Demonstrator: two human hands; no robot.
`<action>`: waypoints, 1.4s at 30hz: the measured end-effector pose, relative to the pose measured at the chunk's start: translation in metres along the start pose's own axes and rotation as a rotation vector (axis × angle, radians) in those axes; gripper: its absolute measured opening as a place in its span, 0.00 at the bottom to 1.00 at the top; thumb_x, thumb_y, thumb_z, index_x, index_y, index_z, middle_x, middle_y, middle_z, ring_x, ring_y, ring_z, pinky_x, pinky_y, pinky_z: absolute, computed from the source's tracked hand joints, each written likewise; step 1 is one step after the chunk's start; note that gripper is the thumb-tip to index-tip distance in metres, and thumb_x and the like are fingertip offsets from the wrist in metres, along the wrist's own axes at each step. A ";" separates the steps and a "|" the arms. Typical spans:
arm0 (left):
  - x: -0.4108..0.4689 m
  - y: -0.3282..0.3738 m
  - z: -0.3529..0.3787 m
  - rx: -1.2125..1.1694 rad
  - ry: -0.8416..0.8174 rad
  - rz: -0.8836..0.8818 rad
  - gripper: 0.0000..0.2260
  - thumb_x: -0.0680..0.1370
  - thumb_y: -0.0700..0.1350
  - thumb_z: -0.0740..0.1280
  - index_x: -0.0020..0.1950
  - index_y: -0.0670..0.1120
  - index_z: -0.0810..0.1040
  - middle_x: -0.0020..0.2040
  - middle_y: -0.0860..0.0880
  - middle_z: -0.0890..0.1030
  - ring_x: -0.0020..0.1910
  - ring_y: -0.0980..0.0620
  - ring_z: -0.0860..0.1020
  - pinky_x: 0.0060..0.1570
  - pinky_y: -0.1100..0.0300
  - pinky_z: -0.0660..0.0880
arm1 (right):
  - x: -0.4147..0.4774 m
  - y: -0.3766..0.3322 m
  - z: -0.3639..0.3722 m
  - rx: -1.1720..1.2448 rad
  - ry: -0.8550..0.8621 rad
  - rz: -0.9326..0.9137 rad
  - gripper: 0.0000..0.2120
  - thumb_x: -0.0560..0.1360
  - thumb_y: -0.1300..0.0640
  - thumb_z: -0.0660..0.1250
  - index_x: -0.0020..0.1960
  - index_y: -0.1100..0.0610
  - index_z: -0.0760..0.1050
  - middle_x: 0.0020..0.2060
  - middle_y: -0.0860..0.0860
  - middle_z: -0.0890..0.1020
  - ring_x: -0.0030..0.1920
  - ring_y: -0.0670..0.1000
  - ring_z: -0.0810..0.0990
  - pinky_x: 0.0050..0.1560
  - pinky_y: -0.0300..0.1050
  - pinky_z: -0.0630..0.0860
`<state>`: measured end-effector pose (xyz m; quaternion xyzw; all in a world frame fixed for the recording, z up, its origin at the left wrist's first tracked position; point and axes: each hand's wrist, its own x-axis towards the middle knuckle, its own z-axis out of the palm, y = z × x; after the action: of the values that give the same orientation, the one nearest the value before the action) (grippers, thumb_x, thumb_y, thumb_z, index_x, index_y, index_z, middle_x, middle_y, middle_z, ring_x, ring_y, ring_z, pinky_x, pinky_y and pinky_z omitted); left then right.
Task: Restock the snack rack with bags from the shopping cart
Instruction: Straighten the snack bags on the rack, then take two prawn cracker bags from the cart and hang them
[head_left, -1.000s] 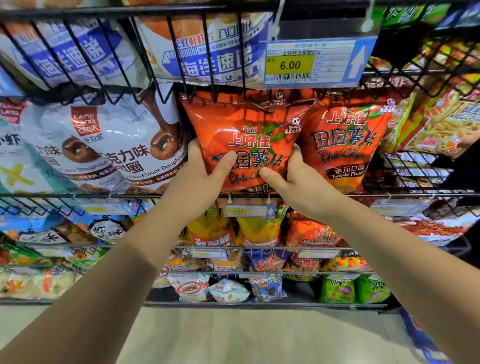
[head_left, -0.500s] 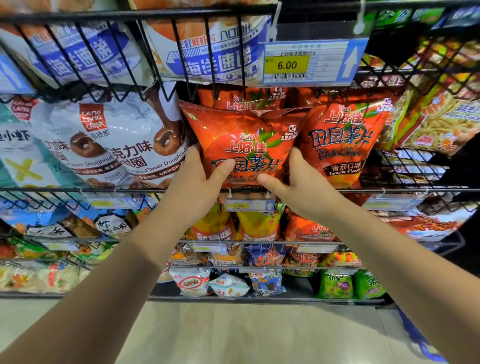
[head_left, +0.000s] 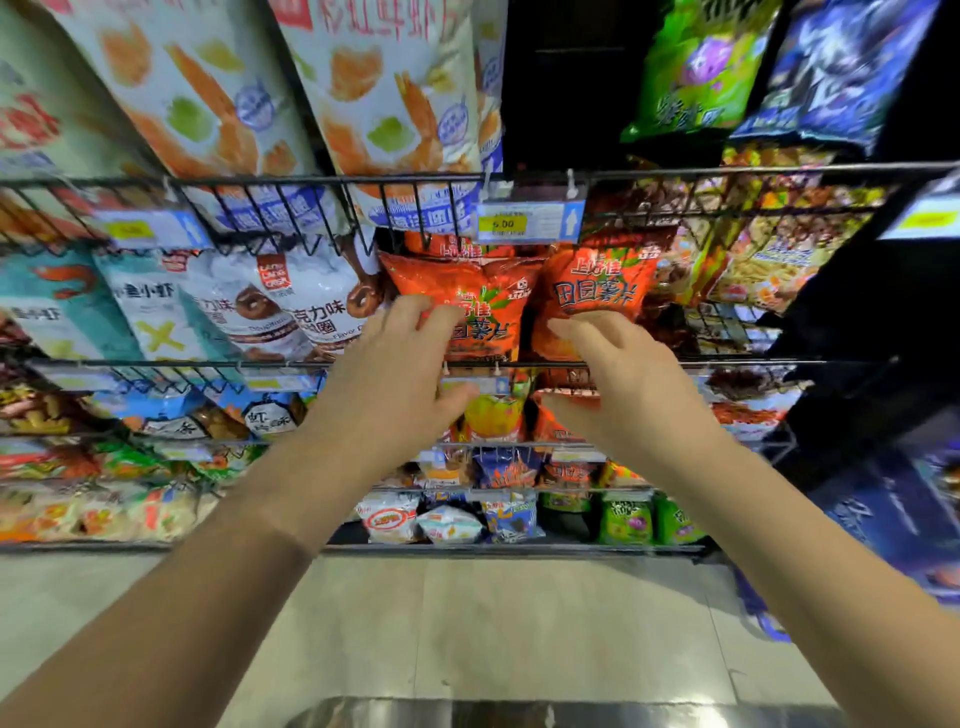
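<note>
An orange chips bag (head_left: 467, 296) stands in the black wire snack rack (head_left: 727, 364), beside a second orange bag (head_left: 597, 286) of the same kind. My left hand (head_left: 395, 379) hovers in front of the first bag with its fingers spread, holding nothing. Level with it, my right hand (head_left: 623, 379) is drawn back from the bags, fingers loosely extended and empty. Both hands are blurred. The metal rim of the shopping cart (head_left: 519, 714) shows at the bottom edge.
White doughnut snack bags (head_left: 291, 306) fill the same shelf to the left. Shrimp chip bags (head_left: 374, 104) stand on the shelf above, behind a yellow price tag (head_left: 524, 223). Lower shelves hold small bags (head_left: 447, 519). Tiled floor (head_left: 467, 623) lies between the rack and the cart.
Both hands have let go of the orange chips bag and pulled back from the shelf. The bag stays in the rack. The view has backed away and tilted.
</note>
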<state>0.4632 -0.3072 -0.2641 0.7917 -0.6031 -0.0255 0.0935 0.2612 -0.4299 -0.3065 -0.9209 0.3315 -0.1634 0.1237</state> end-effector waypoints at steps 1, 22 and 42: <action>-0.006 0.010 -0.012 0.051 -0.003 0.024 0.33 0.80 0.58 0.69 0.81 0.52 0.61 0.76 0.47 0.64 0.75 0.44 0.66 0.71 0.47 0.68 | -0.009 -0.003 -0.013 -0.036 -0.001 -0.001 0.33 0.75 0.47 0.74 0.75 0.55 0.70 0.70 0.56 0.74 0.67 0.62 0.75 0.63 0.64 0.75; -0.071 0.204 -0.065 -0.022 -0.053 0.597 0.33 0.78 0.59 0.71 0.80 0.55 0.63 0.79 0.49 0.60 0.77 0.43 0.61 0.73 0.45 0.66 | -0.232 -0.040 -0.172 -0.224 0.250 0.519 0.35 0.70 0.48 0.77 0.74 0.53 0.71 0.69 0.56 0.73 0.64 0.62 0.77 0.58 0.59 0.78; -0.170 0.588 0.001 0.006 -0.211 1.171 0.32 0.78 0.60 0.71 0.78 0.55 0.65 0.78 0.48 0.63 0.78 0.45 0.62 0.74 0.45 0.66 | -0.574 0.080 -0.283 -0.242 0.423 1.110 0.34 0.74 0.43 0.74 0.76 0.47 0.67 0.71 0.49 0.71 0.66 0.54 0.75 0.63 0.50 0.76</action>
<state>-0.1418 -0.2945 -0.1718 0.3206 -0.9456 -0.0465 0.0291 -0.3099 -0.1505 -0.1996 -0.5657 0.7959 -0.2151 0.0162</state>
